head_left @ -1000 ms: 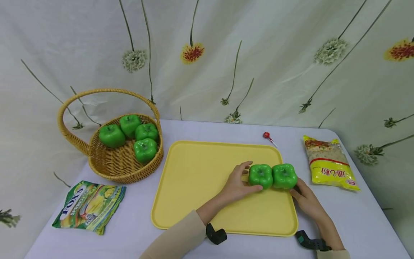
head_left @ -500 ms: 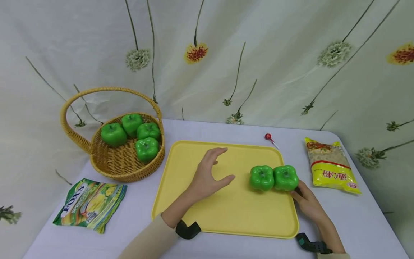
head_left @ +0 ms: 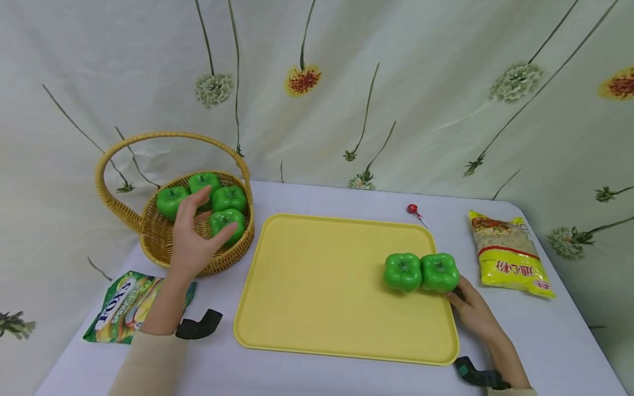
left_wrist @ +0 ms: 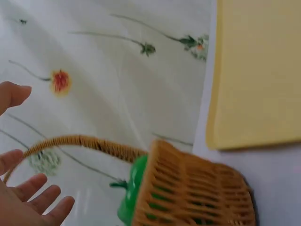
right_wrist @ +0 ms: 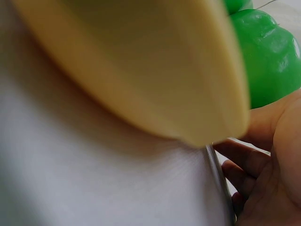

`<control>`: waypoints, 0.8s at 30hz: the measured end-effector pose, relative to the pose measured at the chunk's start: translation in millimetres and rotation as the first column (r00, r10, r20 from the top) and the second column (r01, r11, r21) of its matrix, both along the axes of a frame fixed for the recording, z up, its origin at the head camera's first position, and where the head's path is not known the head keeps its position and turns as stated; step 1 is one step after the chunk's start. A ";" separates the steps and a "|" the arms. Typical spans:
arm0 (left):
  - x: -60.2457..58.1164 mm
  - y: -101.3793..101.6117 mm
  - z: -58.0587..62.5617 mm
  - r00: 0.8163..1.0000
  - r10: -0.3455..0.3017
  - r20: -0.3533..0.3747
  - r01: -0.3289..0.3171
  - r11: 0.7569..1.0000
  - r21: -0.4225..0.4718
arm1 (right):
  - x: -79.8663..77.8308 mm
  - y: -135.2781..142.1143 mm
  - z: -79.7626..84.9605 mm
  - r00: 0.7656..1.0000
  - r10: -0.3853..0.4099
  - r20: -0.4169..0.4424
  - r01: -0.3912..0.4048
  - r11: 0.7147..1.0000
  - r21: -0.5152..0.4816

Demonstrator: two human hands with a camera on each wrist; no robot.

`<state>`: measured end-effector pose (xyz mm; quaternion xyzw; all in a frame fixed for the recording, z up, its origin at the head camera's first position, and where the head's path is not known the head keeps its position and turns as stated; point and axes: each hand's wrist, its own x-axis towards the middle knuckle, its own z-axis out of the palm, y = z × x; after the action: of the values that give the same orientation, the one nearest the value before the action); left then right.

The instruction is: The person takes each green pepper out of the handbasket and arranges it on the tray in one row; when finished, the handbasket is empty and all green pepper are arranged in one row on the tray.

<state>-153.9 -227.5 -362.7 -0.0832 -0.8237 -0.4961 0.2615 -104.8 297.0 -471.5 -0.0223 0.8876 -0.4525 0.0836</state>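
My left hand (head_left: 192,245) hovers over the front of the wicker basket (head_left: 157,250), thumb and fingers spread with nothing between them. Inside the basket lie several green bell peppers, the nearest one (head_left: 230,219) close to my thumb. Side by side on the yellow tray (head_left: 317,286) sit two more, a left bell pepper (head_left: 403,273) and a right bell pepper (head_left: 440,273). At the tray's right edge, my right hand (head_left: 474,314) rests beside the right pepper, its fingers loosely bent. The tray rim hides part of that hand in the right wrist view; contact with the pepper is unclear.
A green Fox's packet (head_left: 121,308) lies at the left, partly covered by my left forearm. Behind the tray is a red lollipop (head_left: 413,209). To the right lies a yellow food bag (head_left: 510,253). The basket's tall handle (head_left: 170,134) arches above it.
My left hand has let go of the left pepper on the tray and moved left across the tray to the basket. The right hand has stayed beside the right pepper.
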 end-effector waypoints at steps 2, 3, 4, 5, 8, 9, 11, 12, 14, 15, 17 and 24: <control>-6.2 -17.4 -8.0 0.997 0.035 0.074 -0.035 0.999 0.002 | 0.1 0.2 0.2 1.000 0.001 -0.008 -0.001 1.000 0.002; -8.4 -24.4 -11.7 0.992 0.045 0.119 -0.045 0.999 0.004 | 0.5 0.2 0.3 1.000 0.001 -0.012 -0.001 1.000 0.002; -10.6 -30.5 -15.8 0.986 0.053 0.158 -0.055 0.998 0.004 | 0.4 0.4 0.3 1.000 0.002 -0.016 -0.002 1.000 0.002; -12.6 -35.7 -19.7 0.980 0.058 0.189 -0.060 0.998 0.005 | 0.3 0.4 0.2 1.000 0.003 -0.017 -0.003 1.000 0.001; -16.5 -46.8 -30.4 0.963 0.051 0.263 -0.056 0.998 0.012 | 0.0 0.5 -0.4 1.000 0.002 -0.018 -0.002 1.000 0.003; -17.3 -48.8 -32.7 0.959 0.047 0.278 -0.054 0.998 0.018 | -0.1 0.5 -0.6 1.000 0.002 -0.018 -0.002 1.000 0.002; -18.3 -51.8 -36.6 0.954 0.031 0.297 -0.041 0.999 0.029 | -0.1 0.2 -0.7 1.000 0.003 -0.017 -0.003 1.000 0.000; -18.7 -52.5 -37.9 0.952 0.019 0.304 -0.031 0.999 0.036 | 0.1 0.0 -0.7 1.000 0.003 -0.019 -0.003 1.000 0.000; -19.5 -52.9 -38.8 0.949 0.002 0.314 -0.018 0.999 0.048 | 0.5 -0.4 -0.4 1.000 0.002 -0.022 -0.003 1.000 -0.001; -20.0 -53.3 -39.4 0.948 -0.007 0.319 -0.010 0.999 0.050 | 0.7 -0.5 -0.3 1.000 0.002 -0.024 -0.002 1.000 0.001; -20.7 -54.0 -40.3 0.942 -0.017 0.335 0.002 0.999 0.047 | 1.1 -0.9 0.0 1.000 0.002 -0.027 -0.002 1.000 0.004; -23.7 -56.0 -41.5 0.927 -0.038 0.373 0.033 0.999 0.021 | 0.8 -1.0 -0.2 1.000 0.000 -0.023 0.000 1.000 0.004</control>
<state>-177.6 -283.5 -404.2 -0.0007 -0.8533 -0.5133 0.0918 -104.0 296.0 -471.7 -0.0272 0.8893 -0.4506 0.0733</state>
